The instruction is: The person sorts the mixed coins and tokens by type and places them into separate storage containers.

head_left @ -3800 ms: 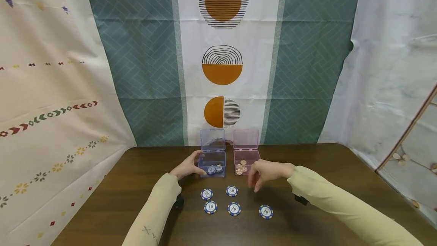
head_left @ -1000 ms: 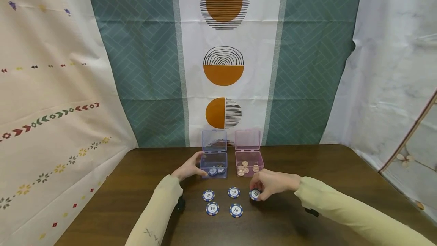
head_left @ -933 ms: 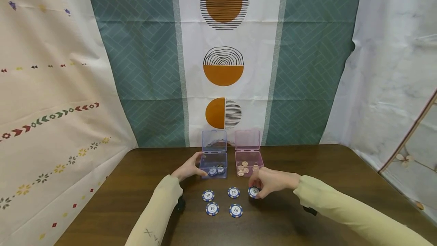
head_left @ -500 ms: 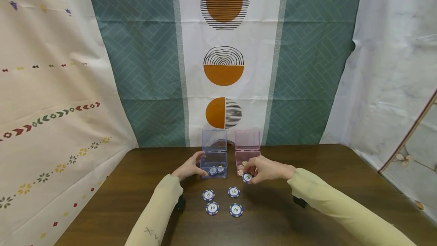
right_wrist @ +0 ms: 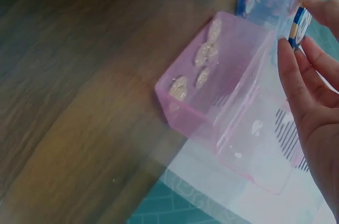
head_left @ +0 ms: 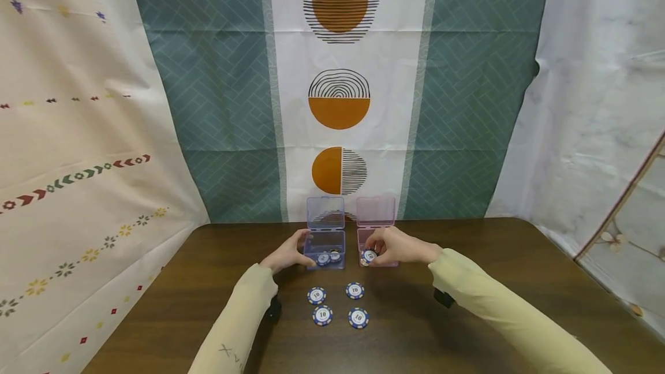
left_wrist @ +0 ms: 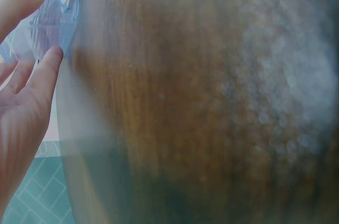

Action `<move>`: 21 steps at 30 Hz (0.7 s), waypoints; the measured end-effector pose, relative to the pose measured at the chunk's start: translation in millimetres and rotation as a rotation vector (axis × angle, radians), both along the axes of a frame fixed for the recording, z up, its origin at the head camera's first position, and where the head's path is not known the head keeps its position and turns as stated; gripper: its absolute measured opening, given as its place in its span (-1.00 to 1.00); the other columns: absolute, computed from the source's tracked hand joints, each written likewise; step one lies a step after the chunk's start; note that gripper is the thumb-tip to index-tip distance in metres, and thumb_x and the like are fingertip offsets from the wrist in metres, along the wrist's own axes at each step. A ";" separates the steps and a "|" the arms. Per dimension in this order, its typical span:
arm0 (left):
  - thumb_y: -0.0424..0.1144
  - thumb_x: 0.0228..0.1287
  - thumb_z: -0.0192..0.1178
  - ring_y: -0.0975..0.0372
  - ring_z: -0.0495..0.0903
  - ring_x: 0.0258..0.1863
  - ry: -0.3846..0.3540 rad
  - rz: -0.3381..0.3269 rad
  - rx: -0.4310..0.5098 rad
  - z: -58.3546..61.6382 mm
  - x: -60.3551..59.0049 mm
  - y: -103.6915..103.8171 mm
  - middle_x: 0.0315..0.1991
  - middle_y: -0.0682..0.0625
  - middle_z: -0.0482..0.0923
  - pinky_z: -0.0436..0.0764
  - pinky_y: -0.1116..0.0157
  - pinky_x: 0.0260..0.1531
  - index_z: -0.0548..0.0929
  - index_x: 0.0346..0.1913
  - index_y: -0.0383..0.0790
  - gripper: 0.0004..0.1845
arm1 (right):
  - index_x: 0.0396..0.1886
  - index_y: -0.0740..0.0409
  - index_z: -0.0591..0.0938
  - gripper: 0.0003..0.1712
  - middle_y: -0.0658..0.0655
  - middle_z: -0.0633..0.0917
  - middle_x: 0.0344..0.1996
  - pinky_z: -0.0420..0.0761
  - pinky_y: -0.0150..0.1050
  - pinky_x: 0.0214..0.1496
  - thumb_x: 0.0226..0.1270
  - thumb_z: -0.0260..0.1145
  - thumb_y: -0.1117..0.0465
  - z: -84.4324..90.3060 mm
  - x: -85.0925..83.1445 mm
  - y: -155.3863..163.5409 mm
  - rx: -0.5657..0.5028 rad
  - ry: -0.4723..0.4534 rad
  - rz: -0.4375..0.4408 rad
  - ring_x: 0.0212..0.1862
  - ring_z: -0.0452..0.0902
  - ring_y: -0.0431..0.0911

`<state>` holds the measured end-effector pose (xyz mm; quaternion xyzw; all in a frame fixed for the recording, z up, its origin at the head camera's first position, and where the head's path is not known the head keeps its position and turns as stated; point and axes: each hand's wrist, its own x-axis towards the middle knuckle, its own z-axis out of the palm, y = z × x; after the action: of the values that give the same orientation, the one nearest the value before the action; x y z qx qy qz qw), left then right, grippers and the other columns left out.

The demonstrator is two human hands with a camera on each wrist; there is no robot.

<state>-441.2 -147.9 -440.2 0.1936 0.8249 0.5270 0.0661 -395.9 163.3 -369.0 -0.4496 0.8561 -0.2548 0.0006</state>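
My right hand (head_left: 375, 251) pinches a blue-and-white poker chip (head_left: 369, 257) marked 10, holding it over the front-left corner of the open pink box (head_left: 387, 239). The right wrist view shows the chip (right_wrist: 300, 24) on edge between the fingertips, above the pink box (right_wrist: 185, 102), which holds several copper coins (right_wrist: 198, 62). My left hand (head_left: 297, 253) holds the left side of the open blue box (head_left: 324, 242) between thumb and fingers. Two chips (head_left: 328, 258) lie inside that box. In the left wrist view, my fingers (left_wrist: 45, 70) touch the blue box (left_wrist: 45, 23).
Several more chips lie flat on the dark wooden table (head_left: 467, 241) in front of the boxes, the nearest one (head_left: 355, 290) just below my right hand. Both box lids stand upright against a patterned hanging cloth (head_left: 340, 97). Draped sheets close off both sides.
My right hand picked a chip off the table at the right and carried it up and leftward to the pink box. The left hand stayed on the blue box.
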 end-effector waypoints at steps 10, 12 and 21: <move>-0.39 -0.22 0.45 -0.09 0.17 0.20 0.005 -0.018 0.001 -1.2 -0.5 -1.9 0.22 -0.22 0.20 0.18 -0.03 0.10 0.15 0.26 -0.32 -0.07 | -0.25 0.25 0.59 -0.69 0.01 0.57 -0.42 0.52 -0.36 -0.35 -0.04 0.44 0.30 -2.3 -7.6 -18.3 -0.032 -0.040 -0.062 -0.42 0.49 -0.19; -0.38 -0.22 0.45 -0.09 0.17 0.20 0.006 -0.024 0.004 -1.5 -1.1 -2.6 0.22 -0.22 0.21 0.19 -0.03 0.09 0.15 0.26 -0.32 -0.08 | -0.25 0.25 0.59 -0.70 0.00 0.58 -0.43 0.52 -0.36 -0.36 -0.03 0.43 0.31 -2.0 -8.1 -21.1 -0.032 -0.052 -0.065 -0.43 0.49 -0.19; -0.40 -0.23 0.45 -0.08 0.17 0.20 0.003 -0.015 0.018 -1.9 -1.3 -3.1 0.22 -0.21 0.21 0.18 -0.02 0.10 0.15 0.26 -0.32 -0.07 | -0.21 0.27 0.61 -0.71 0.04 0.60 -0.39 0.51 -0.38 -0.32 0.03 0.39 0.28 4.5 -18.0 -34.1 -0.069 -0.012 -0.133 -0.40 0.48 -0.16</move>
<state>-442.5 -151.0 -442.1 0.2012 0.8186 0.5337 0.0672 -413.9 129.2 -364.5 -0.3900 0.8747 -0.2865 -0.0269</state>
